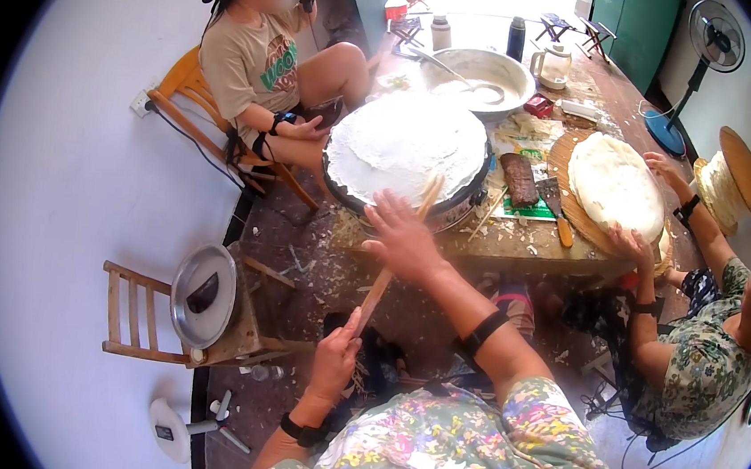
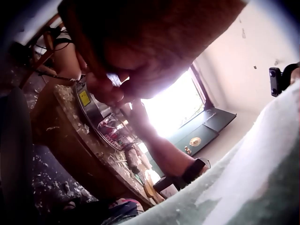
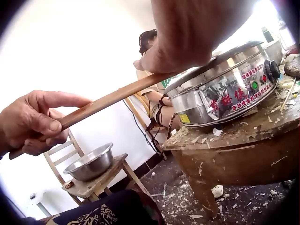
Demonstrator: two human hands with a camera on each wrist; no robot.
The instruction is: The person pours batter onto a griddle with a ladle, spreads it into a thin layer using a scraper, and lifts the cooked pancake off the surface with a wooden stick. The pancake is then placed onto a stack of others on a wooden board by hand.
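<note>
A long wooden stick (image 1: 379, 290) slants up to the near edge of a round electric griddle (image 3: 225, 89). A wide white sheet of batter (image 1: 405, 148) covers the griddle's top. My left hand (image 1: 335, 356) grips the stick's lower end, thumb and fingers wrapped round it in the right wrist view. Farther up, my right hand (image 1: 406, 242) lies across the stick with its fingers extended, beside the griddle's rim. The stick's upper end overlaps the edge of the white sheet. In the left wrist view, my left hand (image 2: 140, 51) is dark and hides most of the stick.
Right of the griddle lie a brown block (image 1: 519, 179), a scraper (image 1: 559, 213) and a board stacked with pale flatbreads (image 1: 616, 186), touched by another person (image 1: 705, 344). Behind stands a large basin (image 1: 488, 73) with a ladle. Someone sits at left (image 1: 256, 72). A metal bowl (image 3: 89, 162) rests on a chair.
</note>
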